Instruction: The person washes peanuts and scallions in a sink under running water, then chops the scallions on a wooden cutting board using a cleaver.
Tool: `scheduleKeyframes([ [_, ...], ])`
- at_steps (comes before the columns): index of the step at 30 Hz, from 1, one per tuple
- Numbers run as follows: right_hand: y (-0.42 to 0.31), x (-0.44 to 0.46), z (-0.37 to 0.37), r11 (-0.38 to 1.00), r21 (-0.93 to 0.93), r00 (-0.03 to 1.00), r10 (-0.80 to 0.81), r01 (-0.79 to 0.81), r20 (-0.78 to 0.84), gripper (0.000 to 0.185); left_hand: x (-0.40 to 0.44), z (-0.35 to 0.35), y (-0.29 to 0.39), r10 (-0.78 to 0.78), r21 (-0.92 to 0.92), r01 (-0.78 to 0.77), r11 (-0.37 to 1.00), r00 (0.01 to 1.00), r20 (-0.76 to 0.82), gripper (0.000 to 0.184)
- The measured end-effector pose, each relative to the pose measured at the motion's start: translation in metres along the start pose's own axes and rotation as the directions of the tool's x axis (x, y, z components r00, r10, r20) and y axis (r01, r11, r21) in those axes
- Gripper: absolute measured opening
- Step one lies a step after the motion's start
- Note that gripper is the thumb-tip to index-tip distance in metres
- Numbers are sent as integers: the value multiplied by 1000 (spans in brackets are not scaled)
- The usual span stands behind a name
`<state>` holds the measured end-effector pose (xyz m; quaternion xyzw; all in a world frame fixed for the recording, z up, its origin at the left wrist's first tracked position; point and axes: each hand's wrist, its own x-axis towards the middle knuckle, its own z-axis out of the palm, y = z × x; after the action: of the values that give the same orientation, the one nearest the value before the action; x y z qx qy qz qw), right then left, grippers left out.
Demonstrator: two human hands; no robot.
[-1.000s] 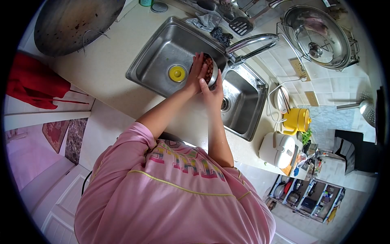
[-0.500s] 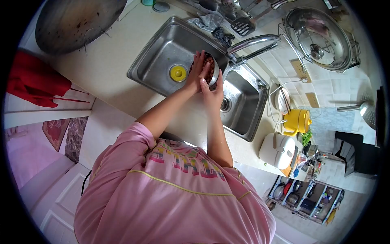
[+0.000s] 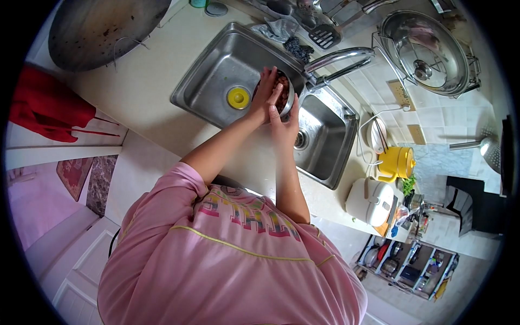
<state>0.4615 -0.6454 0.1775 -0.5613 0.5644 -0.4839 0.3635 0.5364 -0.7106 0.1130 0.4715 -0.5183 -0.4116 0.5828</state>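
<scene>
A metal bowl (image 3: 291, 94) holding small reddish-brown pieces (image 3: 283, 88), perhaps peanuts or beans, is held over the sink by the divider. It looks tilted toward the large left basin. My right hand (image 3: 284, 117) grips the near right side of the bowl, with fingers along its outer wall and thumb near the rim. My left hand (image 3: 264, 97) lies across the bowl's left side, its fingers stretched out over the rim and opening. That hand hides part of the contents. Beneath, in the large basin (image 3: 208, 70), sits a yellow drain strainer (image 3: 238, 98).
A chrome faucet (image 3: 341, 54) arches beside the bowl, and the smaller basin (image 3: 330, 132) lies to the right. A spatula (image 3: 325, 36) and dark scrubber (image 3: 298, 50) are behind the sink. Rightward stand a yellow pot (image 3: 396, 162) and white cooker (image 3: 369, 201). A large wok (image 3: 103, 32) is upper left.
Both hands and the bowl stay nearly in place. The contents and the left fingers have shifted slightly.
</scene>
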Motion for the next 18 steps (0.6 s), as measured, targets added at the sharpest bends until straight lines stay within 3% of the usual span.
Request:
scheduleKeyframes([
  [5,1,-1,0,999,-11,999,-38,38,8,70,-1,-1,2,19,87,-18,996,1000,-11,64],
  [8,4,-1,-1,998,-2,998,-63,63,17,70,-8,-1,6,244,141,-241,960,970,-2,61],
  [11,2,-2,-3,999,-24,999,-41,41,21,71,-4,3,2,41,15,-41,999,999,-35,60],
  [15,0,-2,-3,998,-62,1000,-28,28,7,73,-3,5,-3,49,-5,-49,999,998,-39,60],
  [18,-1,-2,-4,976,-215,1000,-19,21,11,74,-1,8,-10,50,-33,-52,998,997,-51,61],
])
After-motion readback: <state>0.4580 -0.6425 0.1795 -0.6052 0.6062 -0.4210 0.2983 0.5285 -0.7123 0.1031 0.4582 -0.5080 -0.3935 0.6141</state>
